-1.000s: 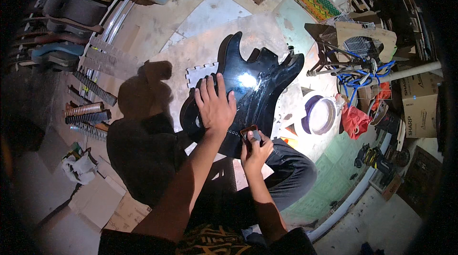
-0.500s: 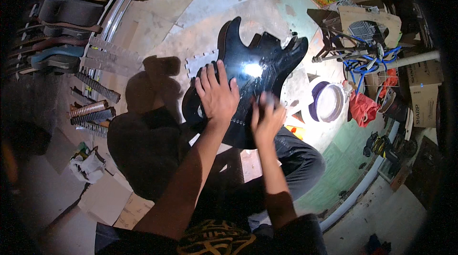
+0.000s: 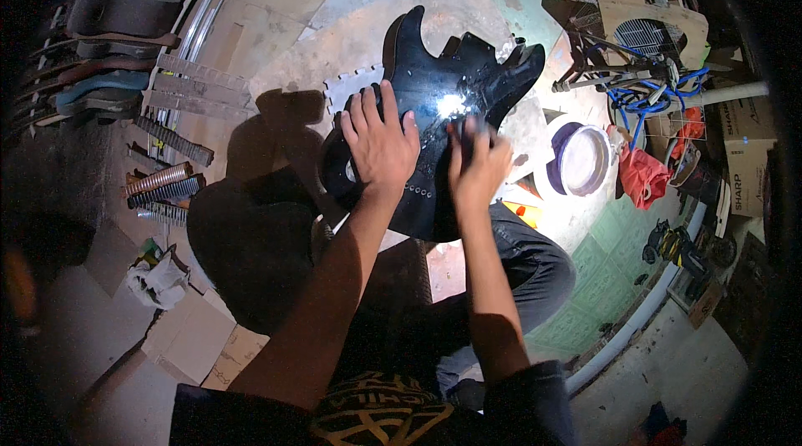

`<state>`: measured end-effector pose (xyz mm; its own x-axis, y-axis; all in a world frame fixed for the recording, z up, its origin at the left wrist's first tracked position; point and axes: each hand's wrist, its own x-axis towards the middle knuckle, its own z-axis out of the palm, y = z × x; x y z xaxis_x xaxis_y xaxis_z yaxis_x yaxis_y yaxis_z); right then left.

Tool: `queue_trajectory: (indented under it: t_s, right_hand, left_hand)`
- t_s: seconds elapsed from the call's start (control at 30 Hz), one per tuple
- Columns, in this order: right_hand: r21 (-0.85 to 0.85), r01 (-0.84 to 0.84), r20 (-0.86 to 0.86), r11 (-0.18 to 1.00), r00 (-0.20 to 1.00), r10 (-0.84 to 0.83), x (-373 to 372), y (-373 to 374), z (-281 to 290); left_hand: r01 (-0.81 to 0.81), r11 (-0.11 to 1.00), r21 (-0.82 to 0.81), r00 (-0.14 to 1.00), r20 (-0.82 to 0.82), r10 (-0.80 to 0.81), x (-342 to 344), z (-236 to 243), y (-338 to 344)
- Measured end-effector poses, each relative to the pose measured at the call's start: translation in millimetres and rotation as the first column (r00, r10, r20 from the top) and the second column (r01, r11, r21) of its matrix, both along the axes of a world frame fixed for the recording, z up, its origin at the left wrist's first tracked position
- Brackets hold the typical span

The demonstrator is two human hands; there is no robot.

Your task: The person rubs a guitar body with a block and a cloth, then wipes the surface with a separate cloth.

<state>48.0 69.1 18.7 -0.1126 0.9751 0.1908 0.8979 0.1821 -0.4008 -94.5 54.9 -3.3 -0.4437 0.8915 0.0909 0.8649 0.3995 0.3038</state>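
A glossy black electric guitar body (image 3: 418,78) lies before me at my crossed legs, with its two horns pointing away. Its surface looks wet and throws back a bright glare. My left hand (image 3: 383,145) rests flat on its left part, fingers stretched out. On the right part, my right hand (image 3: 484,166) has its fingers bent around a small dark piece, pressed to the surface. Motion blurs those fingertips, so what the piece is stays unclear. A row of small holes shows between the hands, toward the near end.
Right of the guitar body stands a round purple basin (image 3: 558,160) with pale liquid. Beyond it are a red cloth (image 3: 643,174), blue cords (image 3: 643,103) and cardboard boxes (image 3: 748,179). Several dark guitar bodies (image 3: 125,12) line the left side, with ridged strips (image 3: 167,187) nearer me.
My right hand has slid away from me and slightly right over the guitar body, the dark piece still under its fingers. My left hand keeps its place on the body. The view has shifted slightly.
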Motion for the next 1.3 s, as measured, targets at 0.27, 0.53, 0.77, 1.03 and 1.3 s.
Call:
queue_trajectory:
  t_s: [0.27,0.53,0.77,1.03,1.3]
  right_hand:
    - [0.031,0.024,-0.01,0.999,1.0,-0.024,10,-35,-6]
    - [-0.036,0.025,-0.01,0.999,1.0,-0.026,41,-129,-8]
    - [0.015,0.015,-0.015,1.0,1.0,-0.014,17,-47,-4]
    - [-0.005,0.1,0.05,0.995,0.994,-0.1,10,-22,-7]
    - [0.068,0.021,0.016,0.997,1.0,-0.022,36,-114,-7]
  left_hand:
    - [-0.015,1.0,0.008,1.0,-0.004,0.015,0,2,2]
    - [-0.002,1.0,-0.015,1.0,-0.017,0.001,1,1,-3]
    - [-0.017,1.0,0.022,1.0,-0.01,0.017,-2,-3,0]
    - [-0.006,0.999,0.036,0.999,0.034,0.004,5,-5,0]
    - [0.0,1.0,0.001,1.0,-0.02,0.0,3,-2,-3]
